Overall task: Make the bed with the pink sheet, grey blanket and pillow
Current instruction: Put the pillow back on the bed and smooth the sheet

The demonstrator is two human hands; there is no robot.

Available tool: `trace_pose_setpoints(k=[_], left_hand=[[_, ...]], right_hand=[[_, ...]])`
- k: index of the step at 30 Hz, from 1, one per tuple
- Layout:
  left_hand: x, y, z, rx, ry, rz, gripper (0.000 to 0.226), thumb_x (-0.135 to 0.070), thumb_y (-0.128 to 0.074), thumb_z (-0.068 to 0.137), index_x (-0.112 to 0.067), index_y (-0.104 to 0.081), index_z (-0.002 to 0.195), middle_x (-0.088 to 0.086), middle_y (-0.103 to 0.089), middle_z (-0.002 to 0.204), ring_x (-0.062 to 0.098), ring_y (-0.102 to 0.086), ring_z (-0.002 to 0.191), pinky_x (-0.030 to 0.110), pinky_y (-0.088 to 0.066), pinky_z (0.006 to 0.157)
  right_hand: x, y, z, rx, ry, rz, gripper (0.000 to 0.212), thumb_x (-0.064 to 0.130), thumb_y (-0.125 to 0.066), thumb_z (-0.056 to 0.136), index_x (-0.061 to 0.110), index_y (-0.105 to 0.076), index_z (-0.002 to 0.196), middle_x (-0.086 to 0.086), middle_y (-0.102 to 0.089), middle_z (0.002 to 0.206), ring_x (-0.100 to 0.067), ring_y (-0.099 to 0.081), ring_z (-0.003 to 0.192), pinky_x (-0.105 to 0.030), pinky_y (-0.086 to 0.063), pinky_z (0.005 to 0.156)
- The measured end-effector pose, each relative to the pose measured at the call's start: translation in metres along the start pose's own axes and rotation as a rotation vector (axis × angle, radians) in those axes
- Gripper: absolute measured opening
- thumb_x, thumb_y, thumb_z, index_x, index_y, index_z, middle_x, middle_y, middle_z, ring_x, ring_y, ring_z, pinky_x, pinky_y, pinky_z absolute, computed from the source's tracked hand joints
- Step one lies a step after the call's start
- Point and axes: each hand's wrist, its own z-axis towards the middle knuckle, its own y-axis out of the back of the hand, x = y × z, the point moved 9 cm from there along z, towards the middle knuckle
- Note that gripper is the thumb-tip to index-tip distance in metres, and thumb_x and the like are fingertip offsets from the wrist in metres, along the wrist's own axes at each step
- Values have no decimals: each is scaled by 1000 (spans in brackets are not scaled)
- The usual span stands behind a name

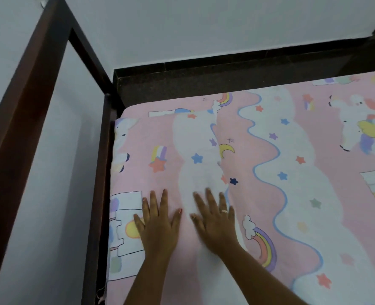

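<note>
The pink sheet (243,155), printed with stars, rainbows and white cloud shapes, lies spread over the mattress up to its far left corner. A long crease runs down the sheet from the far edge toward my hands. My left hand (158,225) lies flat on the sheet near the left edge, fingers apart. Right beside it my right hand (215,225), with a ring on one finger, presses flat on the sheet at the foot of the crease. Neither hand holds anything. No grey blanket or pillow is in view.
A dark wooden bed frame (100,172) runs along the left side, with a post (28,73) rising at the corner. A dark skirting strip (226,80) borders the bed's far edge below the white wall (204,25).
</note>
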Motion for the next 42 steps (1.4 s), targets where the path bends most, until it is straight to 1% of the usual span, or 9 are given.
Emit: trace_pose_setpoints(k=[6,11,14,16,22,28,33,38,42], left_hand=[[-43,-17,-37,63,-117,-5,63,-56,-5,95,-28,-38,140,7,-46,144,28,-37,133,65,-34,94],[-125,-11,-36,22,-329,8,60,-53,-7,97,-27,-38,141,3,-43,146,25,-36,135,64,-35,94],[-183,-14,-31,-23,-410,-18,58,-51,-10,97,-26,-36,143,2,-40,148,22,-28,137,64,-33,97],[-223,-21,-27,-28,-428,-38,54,-47,-23,95,-24,-38,142,4,-42,146,27,-37,135,65,-34,96],[-350,-90,-10,-73,-429,-122,53,-30,-34,92,-14,-40,142,12,-42,146,35,-38,134,66,-34,95],[-465,-208,-8,-17,-383,-169,51,-28,-34,101,-20,-20,150,2,-18,157,23,-7,147,57,-8,112],[-542,-293,-54,114,-478,-60,63,-45,-19,92,-21,-24,149,3,-22,156,24,-15,145,59,-12,111],[-581,-340,-131,72,-590,76,58,-41,-32,90,-20,-40,143,8,-37,149,29,-34,138,55,-23,108],[-594,-360,-201,101,-672,99,56,-39,-29,94,-19,-36,146,7,-32,152,27,-30,141,50,-15,110]], right_hand=[[-2,-17,-62,129,312,-228,58,60,-20,97,35,-27,148,4,-27,153,-25,-37,138,-53,-40,104],[-40,-5,-91,195,776,-412,54,52,-21,100,29,-21,149,1,-23,157,-20,-13,146,-52,-5,115],[-120,31,-59,79,473,-414,57,52,-29,94,28,-32,145,4,-40,149,-18,-40,136,-45,-40,106],[-175,67,-36,-34,258,-298,55,49,-31,92,27,-40,141,3,-45,146,-19,-45,132,-45,-46,99],[-312,135,21,-258,-75,-151,54,42,-32,93,21,-47,140,-2,-42,148,-21,-40,136,-48,-36,106],[-439,120,59,-236,-137,-147,56,44,-20,102,25,-5,153,2,2,161,-18,5,148,-44,3,118],[-571,105,-3,-319,-343,-53,65,56,-11,93,28,-17,151,-1,-16,159,-22,-13,147,-47,-5,116],[-643,98,-101,-482,-560,-33,59,53,-25,95,27,-34,147,-2,-35,152,-24,-32,141,-46,-19,113],[-681,79,-178,-473,-699,-61,58,51,-26,96,28,-27,150,-1,-29,155,-24,-24,144,-46,-13,115]])
